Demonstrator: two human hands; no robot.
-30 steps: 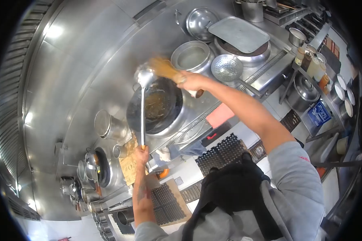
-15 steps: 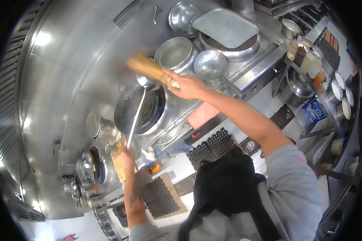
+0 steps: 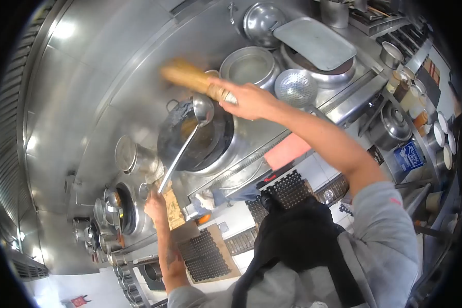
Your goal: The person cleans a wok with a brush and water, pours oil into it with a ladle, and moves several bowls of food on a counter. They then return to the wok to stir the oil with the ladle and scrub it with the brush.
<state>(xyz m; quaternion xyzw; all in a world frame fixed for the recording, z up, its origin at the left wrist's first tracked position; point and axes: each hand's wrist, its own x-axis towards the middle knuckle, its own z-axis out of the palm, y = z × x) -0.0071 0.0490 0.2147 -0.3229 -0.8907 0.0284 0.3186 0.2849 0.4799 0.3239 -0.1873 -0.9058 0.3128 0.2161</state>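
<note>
My right hand (image 3: 249, 100) is closed around the bound end of a bamboo wok brush (image 3: 185, 74), whose bristle end is blurred by motion. The brush is held above the far rim of a dark wok (image 3: 172, 138) on the range. My left hand (image 3: 156, 208) grips the end of a long-handled ladle (image 3: 179, 154). Its metal bowl lies over the wok, just below the brush. Some brownish liquid seems to lie in the wok, though the ladle partly covers it.
Beside the wok stand a metal pot (image 3: 249, 66), a perforated strainer (image 3: 296, 87) and a steel container (image 3: 131, 154). A tray (image 3: 315, 43) rests across another pot. A pink cloth (image 3: 287, 151) hangs at the range's front edge. Sauce bottles (image 3: 410, 97) stand at right.
The view has shifted, so the range sits further right in it. The brush has moved slightly away from the wok, and the ladle bowl has turned and come a little nearer the wok's middle.
</note>
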